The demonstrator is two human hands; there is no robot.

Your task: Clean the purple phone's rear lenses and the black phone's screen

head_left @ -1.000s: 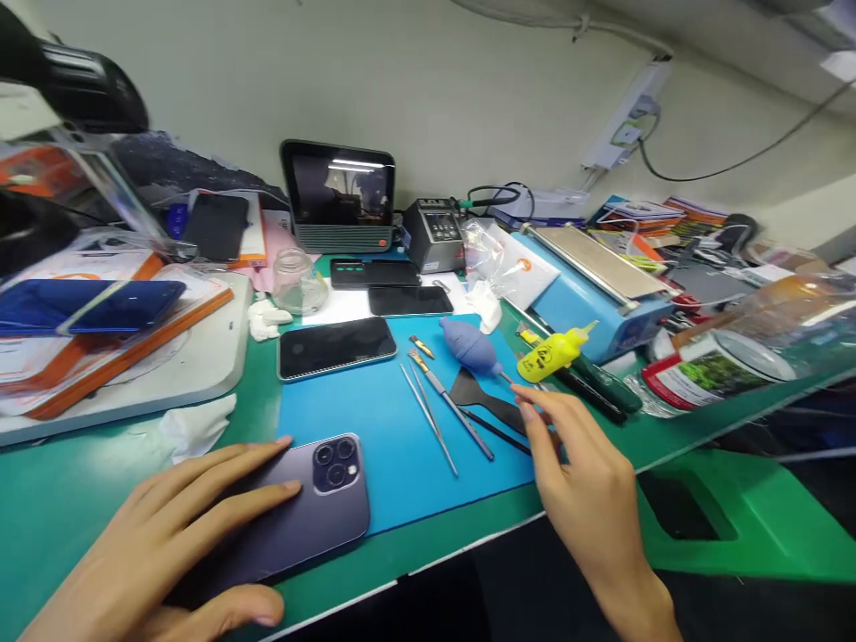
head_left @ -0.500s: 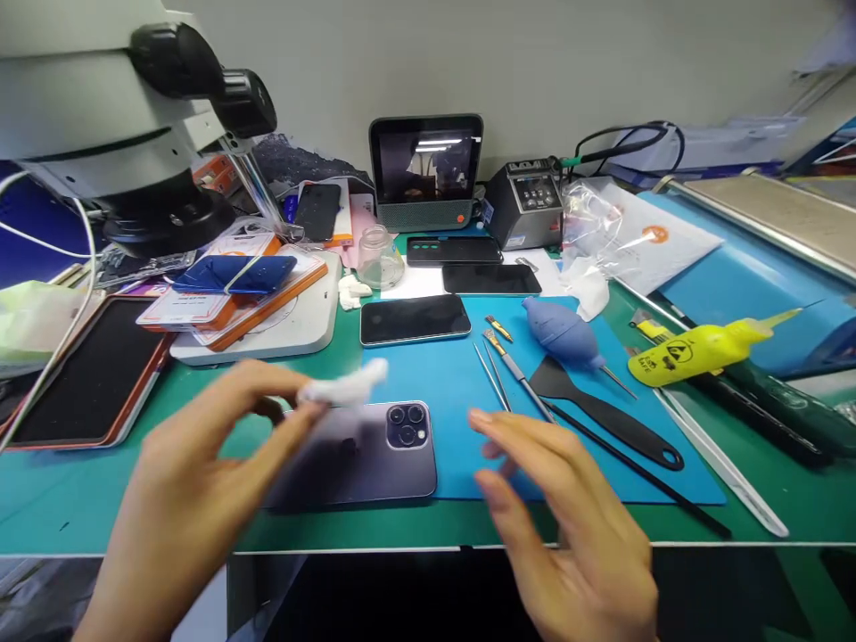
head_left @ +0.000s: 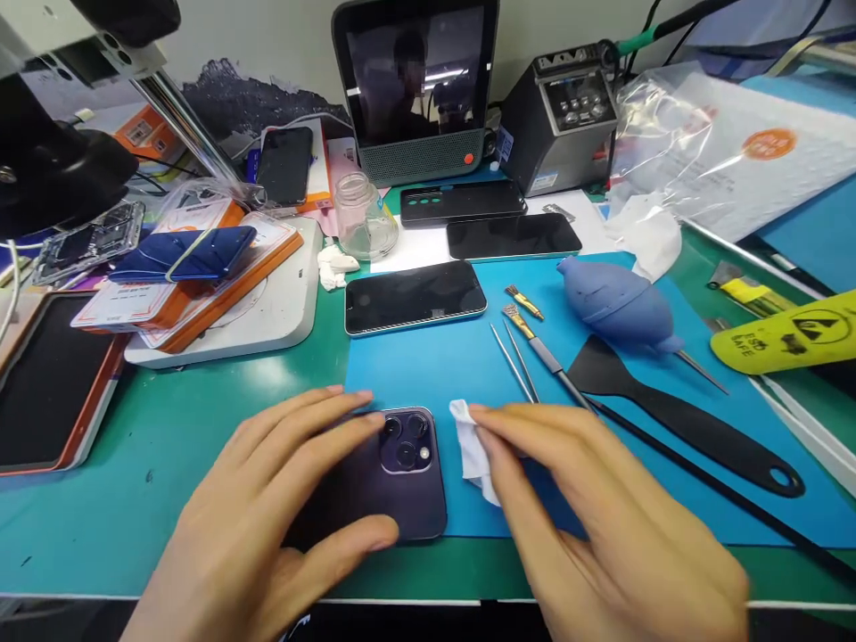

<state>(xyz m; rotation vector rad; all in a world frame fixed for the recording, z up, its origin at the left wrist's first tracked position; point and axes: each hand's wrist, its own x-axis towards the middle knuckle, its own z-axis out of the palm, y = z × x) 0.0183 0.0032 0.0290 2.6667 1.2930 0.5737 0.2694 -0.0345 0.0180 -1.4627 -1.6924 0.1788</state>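
Resting my left hand (head_left: 267, 508) flat on a dark purple phone (head_left: 394, 481), face-down with its camera cluster showing, I am pinching a crumpled white wipe (head_left: 472, 450) under my right hand (head_left: 602, 526), just beside it.

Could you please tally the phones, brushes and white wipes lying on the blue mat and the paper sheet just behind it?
Phones: 4 — purple, back up, under the left hand; three dark ones
Brushes: 2
White wipes: 1, under the right hand
Total: 7
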